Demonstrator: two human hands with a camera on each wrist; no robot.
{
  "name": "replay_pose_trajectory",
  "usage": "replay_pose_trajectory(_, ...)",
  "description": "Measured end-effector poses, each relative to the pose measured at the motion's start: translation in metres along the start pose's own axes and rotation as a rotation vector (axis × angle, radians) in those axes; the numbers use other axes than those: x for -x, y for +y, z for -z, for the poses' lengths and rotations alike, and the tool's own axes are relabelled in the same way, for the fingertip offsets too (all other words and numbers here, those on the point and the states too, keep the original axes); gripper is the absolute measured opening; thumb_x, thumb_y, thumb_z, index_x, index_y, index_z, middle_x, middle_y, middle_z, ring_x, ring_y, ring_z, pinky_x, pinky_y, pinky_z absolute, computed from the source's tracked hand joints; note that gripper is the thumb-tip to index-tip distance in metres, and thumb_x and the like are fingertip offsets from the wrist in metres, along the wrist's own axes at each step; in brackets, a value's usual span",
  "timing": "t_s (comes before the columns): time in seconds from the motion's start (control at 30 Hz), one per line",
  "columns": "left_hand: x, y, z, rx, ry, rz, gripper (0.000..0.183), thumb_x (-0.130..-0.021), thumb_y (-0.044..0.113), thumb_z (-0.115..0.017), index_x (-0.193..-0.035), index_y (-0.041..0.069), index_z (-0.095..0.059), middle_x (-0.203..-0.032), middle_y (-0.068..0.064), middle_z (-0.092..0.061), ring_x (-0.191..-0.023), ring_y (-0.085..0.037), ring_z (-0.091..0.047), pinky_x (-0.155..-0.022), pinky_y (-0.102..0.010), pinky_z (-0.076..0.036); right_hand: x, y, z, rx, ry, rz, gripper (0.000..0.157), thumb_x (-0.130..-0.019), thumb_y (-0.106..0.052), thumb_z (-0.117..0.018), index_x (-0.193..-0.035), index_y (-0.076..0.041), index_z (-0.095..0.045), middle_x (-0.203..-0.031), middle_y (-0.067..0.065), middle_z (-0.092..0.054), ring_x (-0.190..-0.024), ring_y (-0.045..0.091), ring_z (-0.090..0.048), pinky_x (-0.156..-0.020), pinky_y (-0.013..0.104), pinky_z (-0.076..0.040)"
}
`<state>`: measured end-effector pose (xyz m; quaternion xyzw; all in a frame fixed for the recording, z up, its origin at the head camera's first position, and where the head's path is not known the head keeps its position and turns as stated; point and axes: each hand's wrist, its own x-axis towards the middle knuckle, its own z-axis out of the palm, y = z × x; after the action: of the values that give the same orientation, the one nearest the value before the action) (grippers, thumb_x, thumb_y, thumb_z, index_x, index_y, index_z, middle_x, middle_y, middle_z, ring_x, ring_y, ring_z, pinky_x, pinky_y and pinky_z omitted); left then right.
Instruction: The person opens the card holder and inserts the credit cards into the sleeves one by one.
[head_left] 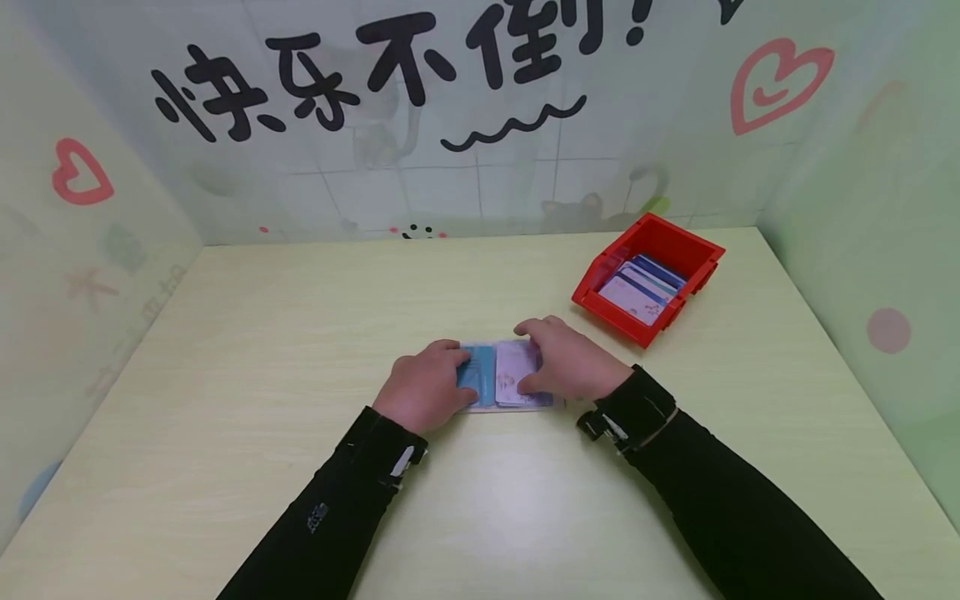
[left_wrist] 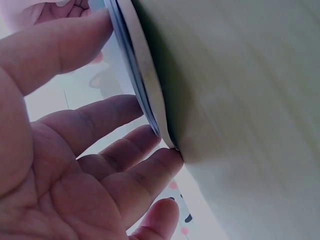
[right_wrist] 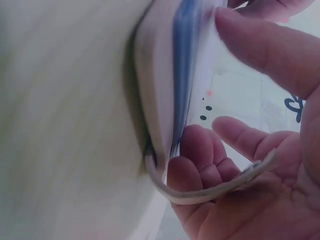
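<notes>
An opened card holder (head_left: pixel 481 377) lies flat on the table in front of me, its left side blue. On its right side sits a pale pink-and-white card (head_left: pixel 513 375). My left hand (head_left: pixel 422 388) grips the holder's left end, thumb at the near corner and fingertips along the edge. At the right end, my right hand (head_left: pixel 576 363) has its thumb on the pale card and curled fingers against the edge; the index finger stands off. A narrow strap (right_wrist: pixel 215 194) arches from the holder across the right fingers in the right wrist view. Both palms partly cover the holder from above.
A red plastic bin (head_left: pixel 609 320) stands behind and right of the right hand, with several cards (head_left: pixel 636 292) inside. The pale wooden table (head_left: pixel 300 333) meets printed wall panels (head_left: pixel 480 192) at the back and both sides.
</notes>
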<state>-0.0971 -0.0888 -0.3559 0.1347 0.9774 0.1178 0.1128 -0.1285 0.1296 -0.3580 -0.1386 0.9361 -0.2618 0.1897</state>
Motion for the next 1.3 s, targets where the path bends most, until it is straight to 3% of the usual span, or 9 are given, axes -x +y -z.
replay_pose_trajectory(0.2, 0.001, -0.001, 0.0, -0.002, 0.003, 0.0, 0.059, -0.097, 0.036, -0.075, -0.148, 0.01, -0.061, -0.157, -0.012, -0.053, -0.13, -0.031, -0.063, -0.104, -0.054, -0.053, 0.001, -0.003, -0.003, 0.11, -0.024, 0.023, 0.106, -0.074, -0.033, -0.097, -0.161, -0.015, -0.039, -0.144, 0.009, -0.05, -0.127, 0.026, -0.049, -0.097, 0.04, -0.06)
replay_pose_trajectory(0.4, 0.001, -0.001, 0.001, 0.001, 0.003, -0.006, 0.059, -0.097, 0.036, -0.075, -0.148, 0.009, -0.062, -0.157, -0.013, -0.053, -0.128, -0.03, -0.064, -0.101, -0.053, -0.054, 0.003, -0.007, -0.002, 0.137, -0.03, 0.011, 0.112, -0.071, -0.033, -0.098, -0.162, -0.013, -0.036, -0.146, 0.012, -0.048, -0.128, 0.027, -0.048, -0.096, 0.04, -0.061)
replay_pose_trajectory(0.87, 0.002, -0.003, 0.0, 0.027, 0.016, -0.026, 0.058, -0.097, 0.035, -0.075, -0.146, 0.007, -0.063, -0.156, -0.013, -0.055, -0.127, -0.03, -0.064, -0.102, -0.055, -0.052, -0.004, -0.014, 0.001, 0.302, -0.026, 0.025, 0.104, -0.066, -0.04, -0.101, -0.152, -0.013, -0.05, -0.132, 0.008, -0.053, -0.117, 0.022, -0.051, -0.087, 0.032, -0.062)
replay_pose_trajectory(1.3, 0.003, -0.001, 0.002, 0.007, 0.026, -0.032, 0.057, -0.096, 0.036, -0.076, -0.145, 0.007, -0.064, -0.154, -0.014, -0.056, -0.127, -0.03, -0.064, -0.099, -0.054, -0.054, -0.005, -0.019, 0.002, 0.356, 0.024, 0.038, 0.096, -0.064, -0.039, -0.101, -0.143, -0.014, -0.054, -0.122, 0.006, -0.056, -0.109, 0.021, -0.054, -0.088, 0.033, -0.062)
